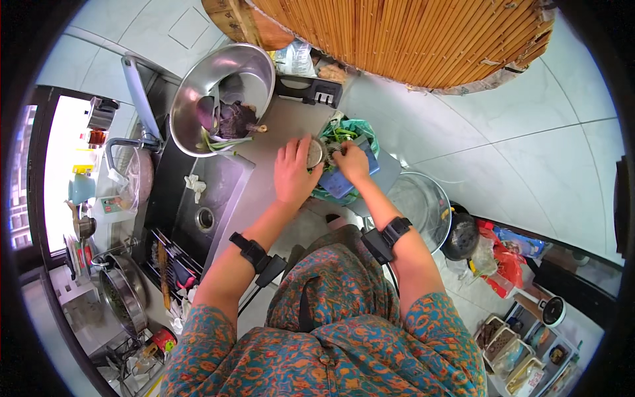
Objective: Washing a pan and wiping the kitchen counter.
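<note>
My left hand (296, 171) grips a small round metal-rimmed container (315, 153) tilted over a bin lined with a green plastic bag (368, 130). Just right of it, my right hand (353, 164) holds a grey, bristly or mesh-like item (335, 149), partly hidden by the fingers; its kind is unclear. Green vegetable scraps (343, 133) lie in the bag. A blue flat object (337, 182) sits across the bag beneath my right hand. To the left, a large steel bowl (186, 124) holds purple vegetables (234, 120), metal tongs or scissors, and green onion stalks (225, 145).
A steel sink (223, 191) with a faucet (124, 144) lies at left, a crumpled white tissue (195, 186) in it. A black knife sharpener (310, 91) stands behind the bowl. A clear round bin (421, 213) is by my right forearm, and a bamboo mat (421, 39) stands at the top.
</note>
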A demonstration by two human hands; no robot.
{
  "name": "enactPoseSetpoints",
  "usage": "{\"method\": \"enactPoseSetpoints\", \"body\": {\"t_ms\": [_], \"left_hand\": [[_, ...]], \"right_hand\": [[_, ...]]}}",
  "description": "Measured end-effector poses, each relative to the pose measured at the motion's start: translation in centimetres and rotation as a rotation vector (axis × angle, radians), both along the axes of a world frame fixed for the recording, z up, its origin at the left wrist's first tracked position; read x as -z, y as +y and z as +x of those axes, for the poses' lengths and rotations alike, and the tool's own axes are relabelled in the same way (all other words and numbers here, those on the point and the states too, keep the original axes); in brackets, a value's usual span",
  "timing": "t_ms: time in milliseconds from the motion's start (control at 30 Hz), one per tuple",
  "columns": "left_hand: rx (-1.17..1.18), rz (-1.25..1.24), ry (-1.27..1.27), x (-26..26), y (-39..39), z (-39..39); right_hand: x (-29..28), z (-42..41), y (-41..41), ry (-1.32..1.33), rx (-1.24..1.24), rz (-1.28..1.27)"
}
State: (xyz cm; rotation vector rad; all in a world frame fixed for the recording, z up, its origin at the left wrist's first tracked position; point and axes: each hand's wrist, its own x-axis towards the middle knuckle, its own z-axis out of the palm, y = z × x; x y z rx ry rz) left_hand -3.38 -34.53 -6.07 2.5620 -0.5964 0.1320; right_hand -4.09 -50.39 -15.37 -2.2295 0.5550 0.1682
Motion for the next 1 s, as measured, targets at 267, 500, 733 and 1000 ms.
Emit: {"method": "enactPoseSetpoints", "body": {"t_ms": [267, 500, 733, 1000], "left_hand": [[0.007, -0.072, -0.063, 0.6, -1.1, 0.0], [-0.054, -0.017, -0.029, 1.7, 0.2, 0.5], [-0.1, -0.043, 0.073, 0.9, 0.4, 0.0], [-0.121, -0.06, 0.13, 1.0, 0.8, -0.3]], "right_hand": [[1.1, -0.9, -2.7, -0.19, -0.008, 0.406], [-0.8, -1.3, -1.3, -0.149, -0.266, -0.292], [-1.4, -1.6, -0.8, -0.122, -0.422, -0.541], [-3.3, -2.9, -0.2, -0.197, -0.476, -0.578]]}}
